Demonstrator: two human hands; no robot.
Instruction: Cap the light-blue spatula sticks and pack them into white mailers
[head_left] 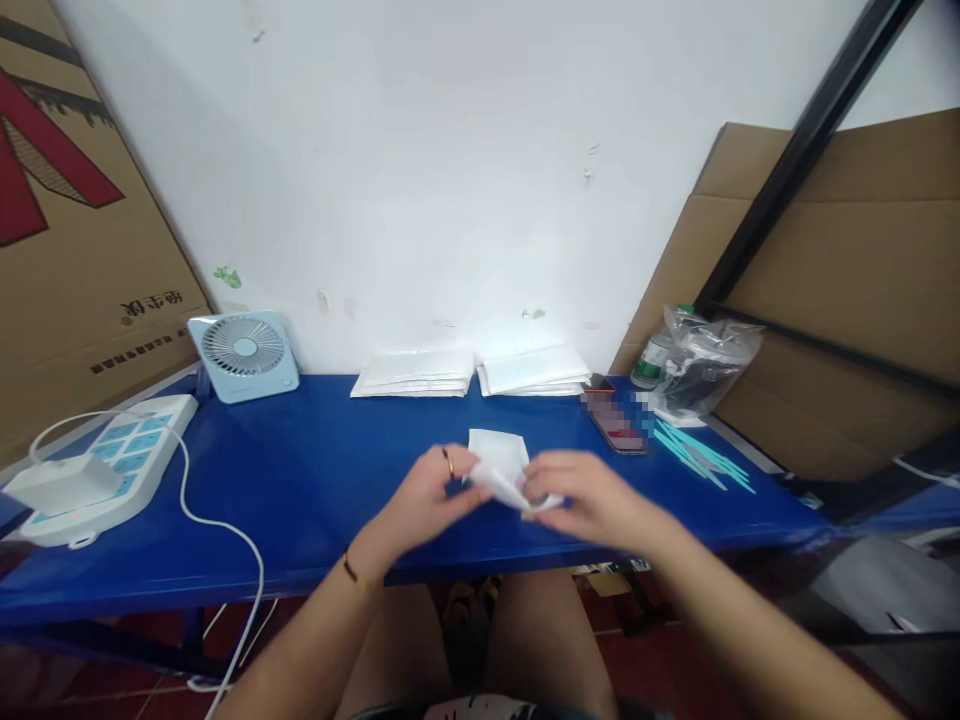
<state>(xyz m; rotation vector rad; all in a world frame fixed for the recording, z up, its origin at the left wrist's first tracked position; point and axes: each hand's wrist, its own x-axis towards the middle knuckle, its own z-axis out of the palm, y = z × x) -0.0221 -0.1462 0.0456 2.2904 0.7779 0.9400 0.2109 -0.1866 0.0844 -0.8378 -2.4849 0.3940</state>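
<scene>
A small white envelope (499,450), paper-like and partly crumpled, is held just over the front part of the blue table. My left hand (427,492), with a ring and a dark wristband, has its fingers closed on the envelope's left edge. On the opposite side, my right hand (589,497) pinches the lower right corner, which is folded up toward me. Fingers cover parts of both edges, and I cannot see whether anything is inside. Two piles of flat white envelopes, a left one (412,373) and a right one (534,370), lie against the wall.
A blue fan (246,355) stands at the back left. Nearer is a power strip (120,465) with a plugged-in white adapter and cable. A phone (619,425), teal strips (701,455), a bottle (651,360) and a clear plastic bag (705,365) occupy the right side.
</scene>
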